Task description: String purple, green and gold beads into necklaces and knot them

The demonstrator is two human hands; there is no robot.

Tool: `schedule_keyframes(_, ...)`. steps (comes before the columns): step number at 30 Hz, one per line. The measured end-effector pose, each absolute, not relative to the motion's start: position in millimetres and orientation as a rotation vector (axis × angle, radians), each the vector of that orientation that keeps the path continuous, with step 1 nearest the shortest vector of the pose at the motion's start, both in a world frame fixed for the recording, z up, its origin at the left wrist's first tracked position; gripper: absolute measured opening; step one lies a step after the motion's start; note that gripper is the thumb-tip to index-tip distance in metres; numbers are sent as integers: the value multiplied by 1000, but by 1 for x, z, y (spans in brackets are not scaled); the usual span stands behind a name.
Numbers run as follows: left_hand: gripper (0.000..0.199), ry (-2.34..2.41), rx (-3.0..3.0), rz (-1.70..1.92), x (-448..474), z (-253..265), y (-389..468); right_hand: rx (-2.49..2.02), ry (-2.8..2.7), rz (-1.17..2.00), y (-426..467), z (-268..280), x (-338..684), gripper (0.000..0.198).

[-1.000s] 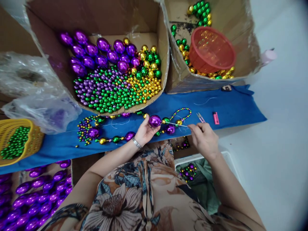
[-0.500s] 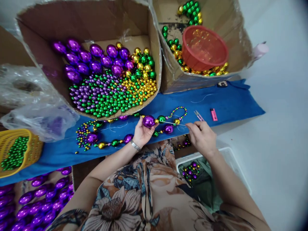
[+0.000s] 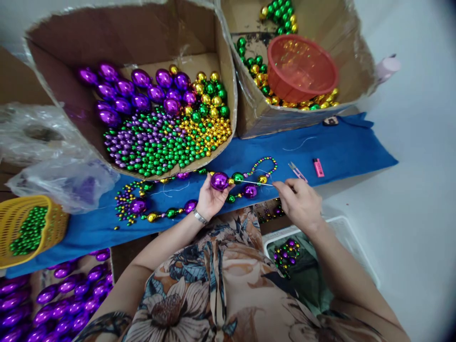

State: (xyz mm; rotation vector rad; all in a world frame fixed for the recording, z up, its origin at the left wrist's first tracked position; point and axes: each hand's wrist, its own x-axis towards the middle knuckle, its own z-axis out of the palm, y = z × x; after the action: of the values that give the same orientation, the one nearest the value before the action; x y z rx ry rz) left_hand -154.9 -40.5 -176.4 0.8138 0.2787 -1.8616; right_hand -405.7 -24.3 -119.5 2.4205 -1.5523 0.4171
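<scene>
Bead string (image 3: 190, 206) in purple, green and gold runs along the blue cloth (image 3: 342, 149), near the middle of its near edge, with a loop of small beads (image 3: 264, 158) towards the right end. Its large purple bead (image 3: 219, 181) sits in the left hand (image 3: 210, 199), whose thumb and fingers curl around it. A small gold bead (image 3: 231, 181) and a green bead (image 3: 238, 177) follow it to the right. From the green bead a taut white thread (image 3: 255, 182) stretches to the right hand (image 3: 301, 202), which is nearly closed, thumb and fingertips pinching the far end of the thread.

Left of the hands, a cluster of small beads (image 3: 124, 206) lies on the cloth around a bigger purple one. Beyond the right hand, snips (image 3: 298, 172) and a pink lighter (image 3: 318, 167) lie side by side towards the right end, and a loose thread (image 3: 299, 144) curves nearer the far edge.

Two cardboard boxes stand along that far edge: the left box (image 3: 131, 28) holds purple, green and gold beads in several sizes, while the right box (image 3: 260, 118) holds a red bowl (image 3: 292, 88) resting on gold and green ones. At the cloth's left end stands a yellow basket (image 3: 57, 223) with green beads inside, a clear plastic bag (image 3: 67, 185) just behind it.
</scene>
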Motion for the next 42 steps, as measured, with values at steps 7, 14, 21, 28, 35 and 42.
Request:
schedule_keyframes(7, 39, 256, 842, -1863, -154, -179, -40, 2457, -1609, 287, -24, -111, -404, 33)
schedule_keyframes(14, 23, 69, 774, -1833, -156, -179, -34, 2451, -1577, 301, -25, -109, -402, 32)
schedule_keyframes(21, 33, 101, 788, -1850, -158, -178, -35, 2488, -1540, 339, -23, -111, -399, 31)
schedule_keyframes(28, 43, 155, 815, -1857, -158, -176, -35, 2454, -1454, 304, -13, -108, -397, 31)
schedule_keyframes(35, 45, 173, 861, -1858, -160, -173, -36, 2467, -1207, 215, -11, -78, -385, 27)
schedule_keyframes(42, 35, 160, 828, -1803, -159, -168, -35, 2466, -1005, 200, -13, -60, -376, 24)
